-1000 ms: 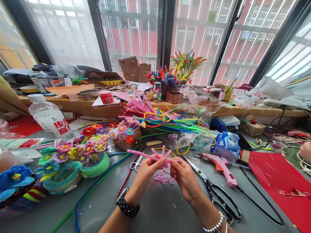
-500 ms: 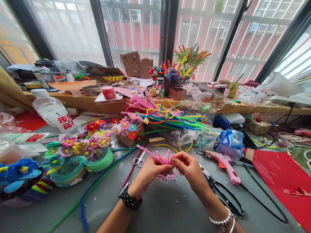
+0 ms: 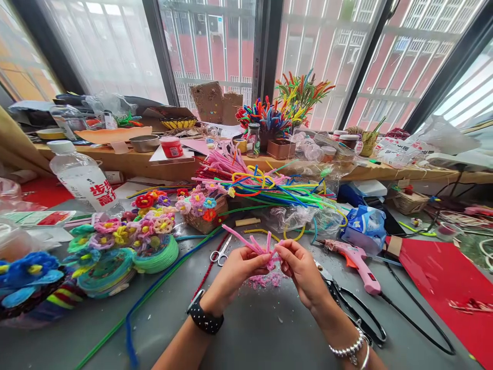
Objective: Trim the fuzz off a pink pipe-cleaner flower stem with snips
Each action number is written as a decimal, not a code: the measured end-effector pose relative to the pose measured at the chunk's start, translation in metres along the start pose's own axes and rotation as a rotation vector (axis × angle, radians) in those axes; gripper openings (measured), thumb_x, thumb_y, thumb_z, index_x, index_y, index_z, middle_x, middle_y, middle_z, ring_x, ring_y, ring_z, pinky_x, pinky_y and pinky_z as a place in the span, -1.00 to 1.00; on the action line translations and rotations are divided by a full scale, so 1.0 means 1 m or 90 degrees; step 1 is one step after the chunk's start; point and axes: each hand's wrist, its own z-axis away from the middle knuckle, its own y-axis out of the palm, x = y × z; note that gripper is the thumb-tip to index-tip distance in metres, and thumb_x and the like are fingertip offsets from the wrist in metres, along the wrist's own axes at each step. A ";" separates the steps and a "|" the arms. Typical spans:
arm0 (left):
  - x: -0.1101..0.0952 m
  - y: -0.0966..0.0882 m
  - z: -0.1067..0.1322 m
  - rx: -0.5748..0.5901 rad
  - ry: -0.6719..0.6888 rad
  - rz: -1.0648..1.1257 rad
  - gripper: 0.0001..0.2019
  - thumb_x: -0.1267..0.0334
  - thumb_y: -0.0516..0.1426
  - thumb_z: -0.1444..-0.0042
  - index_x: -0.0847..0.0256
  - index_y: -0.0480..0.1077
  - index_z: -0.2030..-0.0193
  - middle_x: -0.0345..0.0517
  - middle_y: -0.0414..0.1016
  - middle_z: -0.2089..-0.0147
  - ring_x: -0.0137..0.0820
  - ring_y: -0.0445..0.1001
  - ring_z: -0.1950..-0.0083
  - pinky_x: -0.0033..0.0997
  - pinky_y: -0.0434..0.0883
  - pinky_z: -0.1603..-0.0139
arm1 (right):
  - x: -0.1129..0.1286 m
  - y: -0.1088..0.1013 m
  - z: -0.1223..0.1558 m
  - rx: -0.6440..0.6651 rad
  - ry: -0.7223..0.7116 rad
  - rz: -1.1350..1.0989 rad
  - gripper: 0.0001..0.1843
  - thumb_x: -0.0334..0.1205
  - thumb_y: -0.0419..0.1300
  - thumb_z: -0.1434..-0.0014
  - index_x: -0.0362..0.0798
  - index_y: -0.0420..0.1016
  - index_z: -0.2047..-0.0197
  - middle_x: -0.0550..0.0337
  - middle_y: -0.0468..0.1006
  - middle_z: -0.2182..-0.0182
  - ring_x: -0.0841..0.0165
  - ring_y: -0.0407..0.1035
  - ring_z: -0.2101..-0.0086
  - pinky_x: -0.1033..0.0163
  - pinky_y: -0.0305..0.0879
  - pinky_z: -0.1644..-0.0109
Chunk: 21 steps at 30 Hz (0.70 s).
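Note:
Both hands meet above the grey table (image 3: 254, 329) and pinch a bundle of pink pipe cleaners (image 3: 257, 246) whose ends stick up and fan out to the left. My left hand (image 3: 238, 272), with a black watch on its wrist, grips the bundle from the left. My right hand (image 3: 299, 270), with a silver bracelet on its wrist, pinches it from the right. Pink fluff clippings (image 3: 266, 280) lie on the table just under the hands.
Small scissors (image 3: 220, 253) lie left of the hands; large black scissors (image 3: 348, 308) and a pink glue gun (image 3: 356, 262) lie to the right. A pile of coloured pipe cleaners (image 3: 265, 187) sits behind. Flower baskets (image 3: 127, 241) and a water bottle (image 3: 82, 177) stand at left, red paper (image 3: 442, 288) at right.
The camera view shifted slightly, then steadied. My hands drew a little closer together on the pink bundle, and its spread ends gathered more upright.

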 end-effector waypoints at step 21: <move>-0.003 0.000 0.004 0.041 0.000 -0.111 -0.70 0.09 0.20 0.17 0.36 0.43 0.50 -0.10 0.46 0.56 -0.47 0.41 0.50 -0.49 0.34 0.40 | 0.008 0.002 0.006 0.008 0.028 -0.040 -0.75 -0.17 0.32 0.21 -0.12 0.40 0.48 0.38 0.22 0.65 0.59 0.00 0.64 0.42 -0.08 0.60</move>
